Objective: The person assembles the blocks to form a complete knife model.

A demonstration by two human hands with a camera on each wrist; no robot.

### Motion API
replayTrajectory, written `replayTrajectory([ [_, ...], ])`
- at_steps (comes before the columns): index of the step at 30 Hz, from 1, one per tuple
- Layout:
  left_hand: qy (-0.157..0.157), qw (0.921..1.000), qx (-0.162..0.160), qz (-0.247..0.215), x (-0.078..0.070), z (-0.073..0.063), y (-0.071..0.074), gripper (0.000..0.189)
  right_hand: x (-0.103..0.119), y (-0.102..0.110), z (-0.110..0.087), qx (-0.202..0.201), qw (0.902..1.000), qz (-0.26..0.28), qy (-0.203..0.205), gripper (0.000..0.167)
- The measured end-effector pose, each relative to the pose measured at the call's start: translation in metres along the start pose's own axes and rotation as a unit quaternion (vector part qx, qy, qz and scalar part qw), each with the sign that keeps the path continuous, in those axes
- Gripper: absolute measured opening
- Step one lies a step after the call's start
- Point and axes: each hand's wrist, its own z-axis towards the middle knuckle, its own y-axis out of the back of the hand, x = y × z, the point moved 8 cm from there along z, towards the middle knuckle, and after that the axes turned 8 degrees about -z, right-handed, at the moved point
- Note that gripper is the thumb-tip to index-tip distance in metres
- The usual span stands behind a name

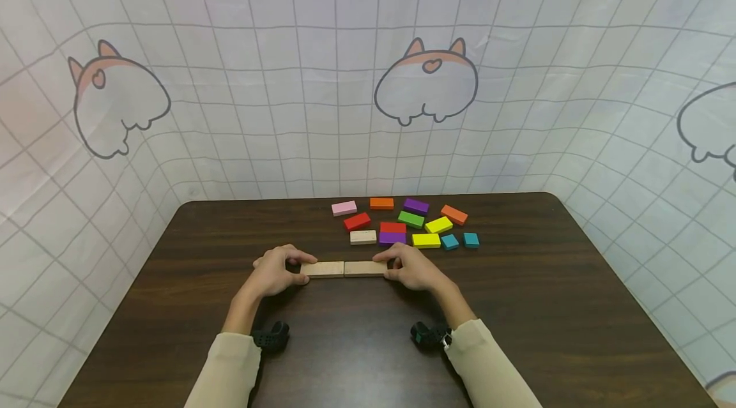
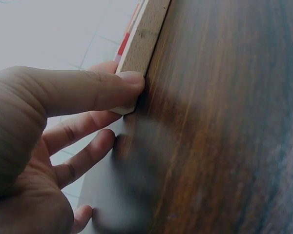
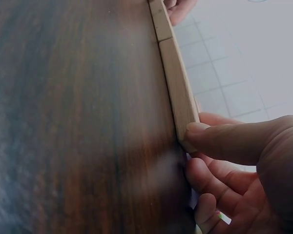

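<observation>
Two plain wooden blocks lie end to end on the dark table, their short ends meeting. My left hand [image 1: 278, 271] pinches the outer end of the left wooden block [image 1: 323, 269] between thumb and fingers. At the other end, my right hand [image 1: 415, 267] pinches the right wooden block [image 1: 365, 269] in the same way. In the left wrist view the thumb presses the near long face of the left block [image 2: 145, 39], with the lower fingers off it. The right wrist view shows the right block [image 3: 178, 87] under the thumb and the seam between both blocks.
Behind the hands lie several coloured blocks, among them a purple block [image 1: 392, 238], a yellow block [image 1: 426, 241], a red block [image 1: 357, 221] and a teal block [image 1: 471, 240]. Another plain block [image 1: 363, 237] sits there too. A grid-patterned curtain [image 1: 345, 140] surrounds the wooden table [image 1: 517, 306].
</observation>
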Motion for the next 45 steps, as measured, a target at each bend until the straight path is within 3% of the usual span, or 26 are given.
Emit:
replayTrajectory([
  [16,-0.001,1.0,0.004,-0.004,0.001,-0.0004,0.0025,0.033,-0.0041,0.001,0.0009,-0.005,0.9997,0.003,-0.023,0.032],
  [30,-0.006,0.9996,0.013,-0.024,0.0008,0.0026,0.0046,0.028,-0.0009,0.0031,0.0019,-0.021,0.9998,-0.001,0.008,0.026],
  [45,0.006,0.9994,0.017,-0.031,0.0027,0.0053,0.0056,0.028,0.0001,0.0021,0.0055,-0.038,0.9993,-0.003,0.001,0.027],
])
